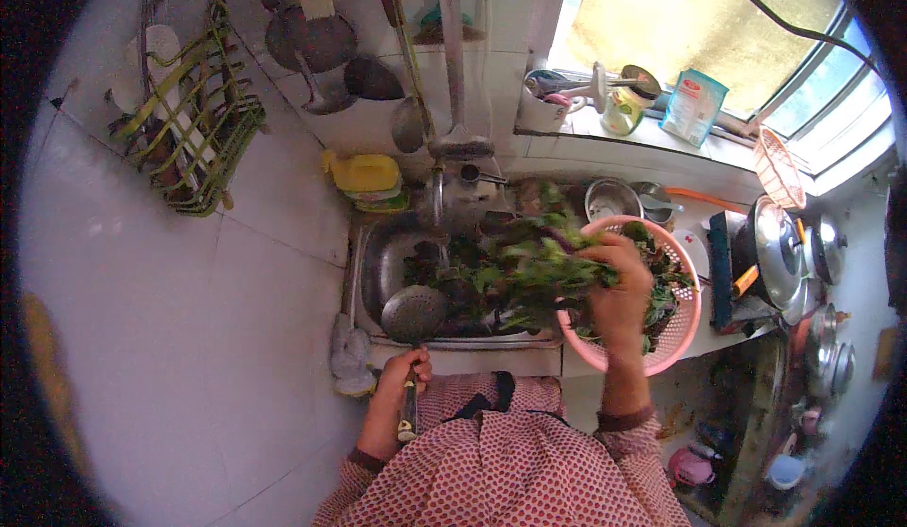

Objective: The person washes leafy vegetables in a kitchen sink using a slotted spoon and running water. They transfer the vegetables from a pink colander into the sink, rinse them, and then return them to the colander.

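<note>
My left hand (407,374) grips the handle of a perforated metal skimmer (415,313), whose round head is over the near left part of the stainless steel sink (375,265). My right hand (623,272) holds a bunch of leafy greens (531,265), blurred, stretching left over the sink. Beneath my right wrist stands a pink plastic colander (689,328) with more leafy greens (662,304) in it. Dark leaves lie in the sink; the held bunch hides much of the basin.
Behind the sink are a faucet (438,194) and a yellow bottle (368,181). Metal bowls (611,201) stand behind the colander, and a stove with a lidded pan (776,250) is at the right. Ladles (372,78) and a green wire rack (191,137) hang on the wall.
</note>
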Demonstrator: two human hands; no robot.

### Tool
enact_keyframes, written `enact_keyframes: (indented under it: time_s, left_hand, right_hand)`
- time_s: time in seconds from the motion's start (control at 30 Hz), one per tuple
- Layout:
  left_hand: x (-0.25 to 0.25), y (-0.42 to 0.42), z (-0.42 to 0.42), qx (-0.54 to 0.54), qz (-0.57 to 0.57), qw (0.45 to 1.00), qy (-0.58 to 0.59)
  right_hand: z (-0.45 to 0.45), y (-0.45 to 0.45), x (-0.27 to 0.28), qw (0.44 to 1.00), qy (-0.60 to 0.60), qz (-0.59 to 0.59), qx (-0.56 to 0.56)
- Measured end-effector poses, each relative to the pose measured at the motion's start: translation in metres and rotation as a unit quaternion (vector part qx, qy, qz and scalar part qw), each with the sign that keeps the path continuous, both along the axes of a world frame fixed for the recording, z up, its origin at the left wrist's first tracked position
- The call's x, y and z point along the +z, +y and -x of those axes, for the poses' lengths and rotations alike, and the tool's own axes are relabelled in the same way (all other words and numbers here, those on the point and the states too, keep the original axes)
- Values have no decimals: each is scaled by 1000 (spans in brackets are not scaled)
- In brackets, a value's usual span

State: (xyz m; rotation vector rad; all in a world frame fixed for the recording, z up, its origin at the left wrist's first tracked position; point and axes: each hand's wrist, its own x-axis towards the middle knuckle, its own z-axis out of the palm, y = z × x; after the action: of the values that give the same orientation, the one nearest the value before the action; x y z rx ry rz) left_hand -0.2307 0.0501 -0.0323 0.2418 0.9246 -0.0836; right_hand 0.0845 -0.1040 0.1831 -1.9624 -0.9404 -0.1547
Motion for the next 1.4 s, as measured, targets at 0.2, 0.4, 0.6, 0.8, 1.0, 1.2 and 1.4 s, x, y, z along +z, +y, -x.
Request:
enact_keyframes:
  time_s: [0.2,0.4,0.6,0.8,1.0,1.2,1.4]
  left_hand:
    - [0,1,13,43,-32,999,7]
    - [-22,3,17,23,-35,999,19]
    - [-33,3,7,27,12,1000,7]
    - [-4,-7,-19,15,1,1000,-9]
    - [-14,-10,-19,24,9,999,-24]
    - [-25,-12,-5,38,15,999,-21]
    - [-18,-15,-10,62,-14,998,3]
  right_hand:
    - [30,45,-133,966,63,181,171]
    - [7,-5,-95,952,169,197,163]
    - [-66,-94,-78,965,-81,246,-35]
    - [-87,-110,-104,887,52,419,-189]
    - [-94,-118,-164,893,-12,414,-179]
    - [-95,-126,-114,947,-27,259,-186]
    - [-96,-135,-54,978,2,103,-183]
